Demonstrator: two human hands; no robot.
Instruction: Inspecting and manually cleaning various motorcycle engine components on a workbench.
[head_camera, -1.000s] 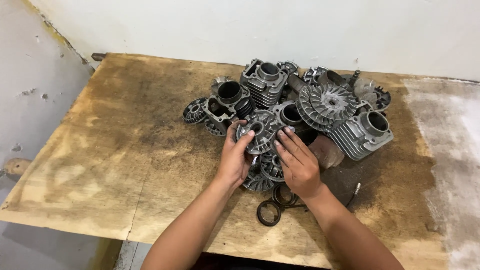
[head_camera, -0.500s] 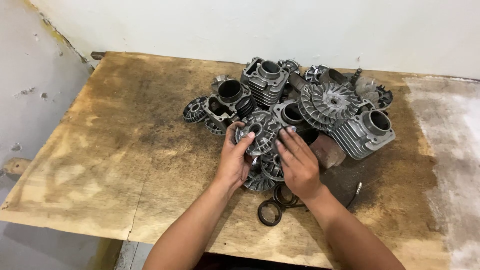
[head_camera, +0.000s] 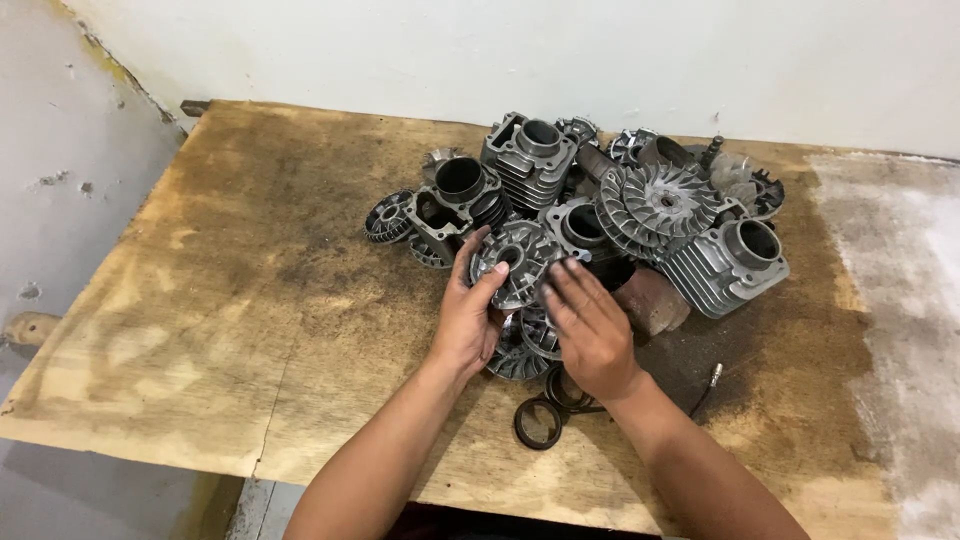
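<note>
Two hands, finned pulley disc (head_camera: 515, 262) (grey, greasy)

Soft, even light; faint shadows, sharp focus, no glare.

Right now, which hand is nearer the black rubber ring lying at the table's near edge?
Right. The right hand sits just above the black rubber ring, its wrist almost over it. The left hand is farther up and left, gripping the round finned disc.
</note>
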